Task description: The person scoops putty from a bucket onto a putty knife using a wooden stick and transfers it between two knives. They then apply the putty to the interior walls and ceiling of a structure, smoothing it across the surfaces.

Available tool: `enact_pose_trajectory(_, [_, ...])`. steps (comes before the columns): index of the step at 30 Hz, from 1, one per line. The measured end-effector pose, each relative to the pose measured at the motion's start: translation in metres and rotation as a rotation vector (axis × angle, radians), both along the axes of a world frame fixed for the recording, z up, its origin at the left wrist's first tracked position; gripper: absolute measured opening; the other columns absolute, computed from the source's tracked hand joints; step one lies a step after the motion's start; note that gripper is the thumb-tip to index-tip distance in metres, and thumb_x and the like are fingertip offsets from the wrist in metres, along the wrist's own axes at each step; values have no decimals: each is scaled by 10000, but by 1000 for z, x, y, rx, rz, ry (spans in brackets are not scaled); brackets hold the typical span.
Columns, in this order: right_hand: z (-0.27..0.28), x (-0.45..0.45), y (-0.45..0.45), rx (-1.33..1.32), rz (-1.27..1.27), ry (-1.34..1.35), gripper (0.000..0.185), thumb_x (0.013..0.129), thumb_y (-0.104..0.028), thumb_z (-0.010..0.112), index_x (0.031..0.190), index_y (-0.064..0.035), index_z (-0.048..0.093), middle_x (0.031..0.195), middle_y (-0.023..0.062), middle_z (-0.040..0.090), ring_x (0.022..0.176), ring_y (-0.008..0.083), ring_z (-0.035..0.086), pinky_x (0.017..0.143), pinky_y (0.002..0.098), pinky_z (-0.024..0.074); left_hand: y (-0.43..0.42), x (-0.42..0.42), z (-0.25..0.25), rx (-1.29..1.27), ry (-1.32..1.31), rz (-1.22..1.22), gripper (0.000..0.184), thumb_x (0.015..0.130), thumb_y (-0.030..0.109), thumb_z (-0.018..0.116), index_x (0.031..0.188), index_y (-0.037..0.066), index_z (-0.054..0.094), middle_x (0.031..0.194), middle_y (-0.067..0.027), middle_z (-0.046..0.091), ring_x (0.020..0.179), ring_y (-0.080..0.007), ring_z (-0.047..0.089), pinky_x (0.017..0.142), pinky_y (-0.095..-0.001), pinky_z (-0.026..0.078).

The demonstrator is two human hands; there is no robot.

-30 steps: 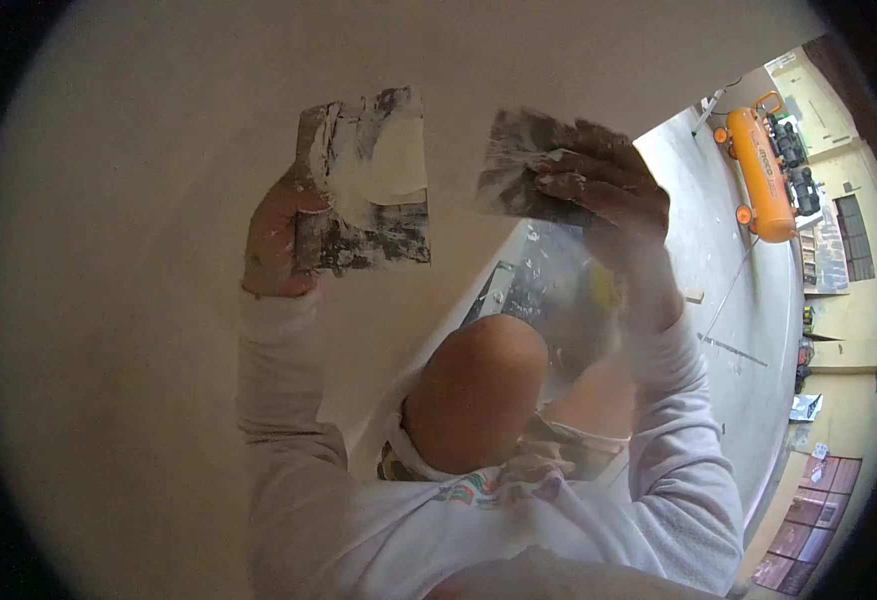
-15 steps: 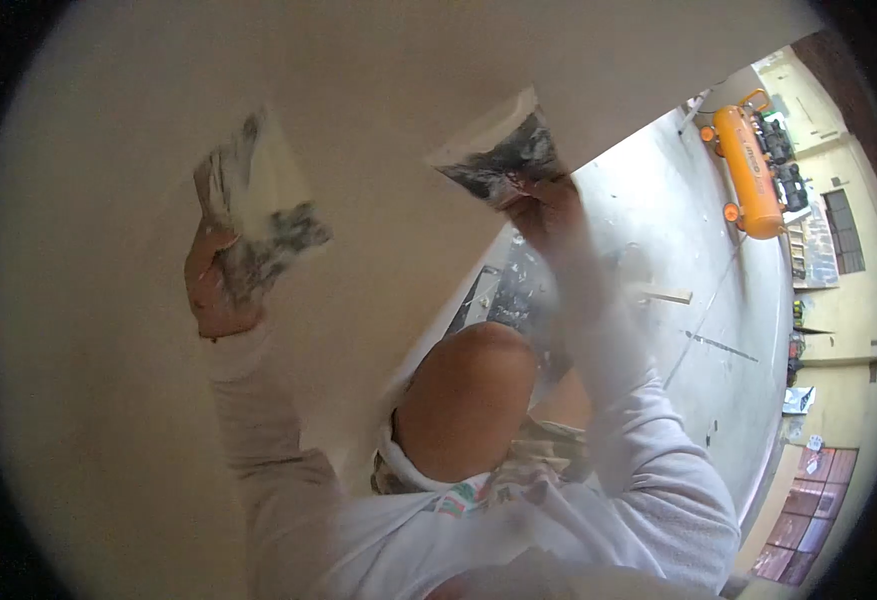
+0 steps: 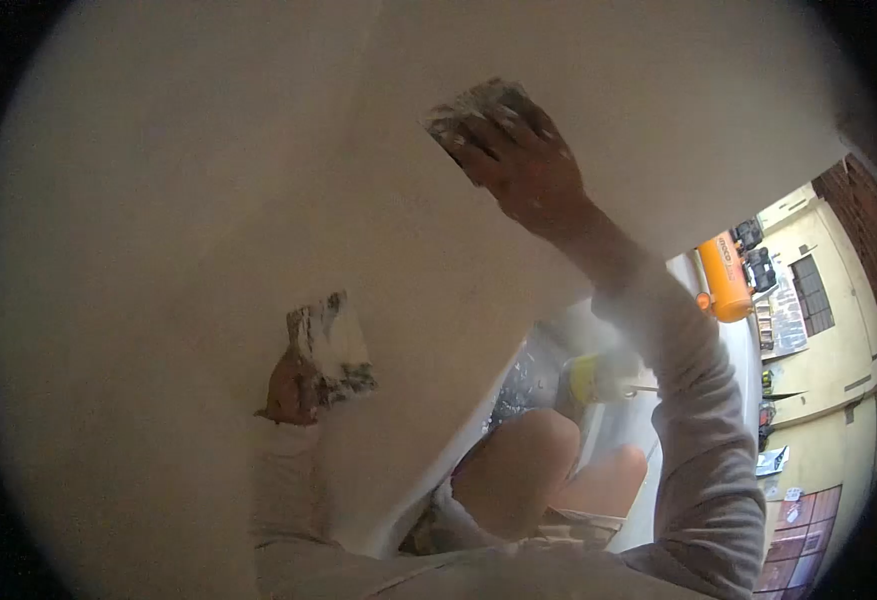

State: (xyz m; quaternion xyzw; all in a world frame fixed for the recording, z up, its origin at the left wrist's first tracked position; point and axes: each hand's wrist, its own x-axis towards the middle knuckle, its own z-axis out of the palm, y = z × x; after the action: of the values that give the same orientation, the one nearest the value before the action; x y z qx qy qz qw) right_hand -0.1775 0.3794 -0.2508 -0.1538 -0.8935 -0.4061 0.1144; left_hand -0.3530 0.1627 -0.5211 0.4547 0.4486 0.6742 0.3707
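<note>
My left hand (image 3: 291, 388) grips a flat putty scraper (image 3: 330, 340) smeared with pale filler and dark patches, held at the lower left. Farther up, my right hand (image 3: 536, 185) has its back toward me and its fingers spread over a second putty scraper (image 3: 458, 118). That scraper lies against, or very close to, a broad smooth pale surface (image 3: 198, 200); exact contact is hard to see. Its blade edge is partly hidden by my fingers. The two scrapers are well apart.
The pale surface ends in a diagonal edge at right. Below it are my bent knees (image 3: 518, 465) and a blurred yellow-and-white bucket (image 3: 585, 380). An orange air compressor (image 3: 725, 275) stands on the floor beyond, near a yellowish wall (image 3: 843, 345).
My right hand has turned from holding its scraper up facing me to laying it toward the pale surface. My left hand and its scraper appear lower and farther right; the view has shifted too.
</note>
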Motion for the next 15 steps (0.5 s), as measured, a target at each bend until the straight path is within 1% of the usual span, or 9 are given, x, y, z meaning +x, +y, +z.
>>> enact_pose_trajectory(1, [0,-20,15,78,-45,-131,342,863,-178,526,1204,-154,514,1203,22,542,1124,230,504,998,422,371,-5,-7,-18,127,16,-5,288,918,255,422,1092,42,507,1181,-176,525,1047,-244,562,853,-356,496])
enact_pose_trajectory(2, [0,-38,30,78,-51,-142,342,863,-178,526,1204,-154,514,1203,22,542,1124,230,504,998,422,371,-10,-14,-35,255,31,-15,192,916,177,450,1058,65,517,1232,-184,494,1096,-247,543,883,-355,491])
enact_pose_trajectory(3, [-2,-52,49,157,-62,-220,350,852,-201,545,1190,-116,523,1168,59,558,1134,245,491,1002,453,358,-18,-21,-51,42,-122,-76,185,911,202,461,1036,77,515,1241,-193,485,1086,-262,547,868,-348,493])
enact_pose_trajectory(4, [-1,-67,66,240,-69,-297,367,841,-224,564,1177,-79,532,1133,96,573,1144,260,478,1005,484,345,-19,-25,-44,-60,-196,-111,182,909,214,466,1026,83,515,1245,-198,481,1082,-270,549,860,-345,494])
enact_pose_trajectory(5, [2,-81,82,246,-74,-300,367,841,-224,564,1177,-79,532,1133,96,573,1144,260,478,1005,484,345,-20,-29,-36,-162,-274,-141,180,907,226,472,1015,88,514,1249,-202,477,1077,-277,551,853,-342,495])
enact_pose_trajectory(6, [6,-95,97,345,-52,-298,362,819,-219,579,1148,-70,551,1112,96,582,1122,265,490,1003,485,345,-23,-30,-36,-216,-273,-119,187,904,230,475,1019,87,514,1245,-203,479,1073,-278,552,850,-344,495])
enact_pose_trajectory(8, [15,-99,109,456,-31,-301,357,797,-214,594,1118,-61,571,1092,97,590,1099,270,502,1001,486,344,-30,-26,-45,-272,-228,-61,201,898,239,482,1025,86,514,1237,-204,484,1065,-279,555,844,-348,496])
enact_pose_trajectory(10, [22,-111,113,551,-132,-351,397,824,-174,568,1211,-107,516,1203,67,543,1146,206,479,1018,433,343,-36,-25,-59,-309,-197,-24,216,893,248,489,1032,84,514,1229,-206,488,1057,-281,558,838,-353,496])
enact_pose_trajectory(15, [21,-125,134,539,-136,-434,320,828,-194,562,1141,-126,573,1157,52,570,1118,199,493,996,410,368,-42,-21,-90,-386,-171,6,254,879,270,507,1048,80,514,1210,-209,500,1038,-285,565,824,-364,498])
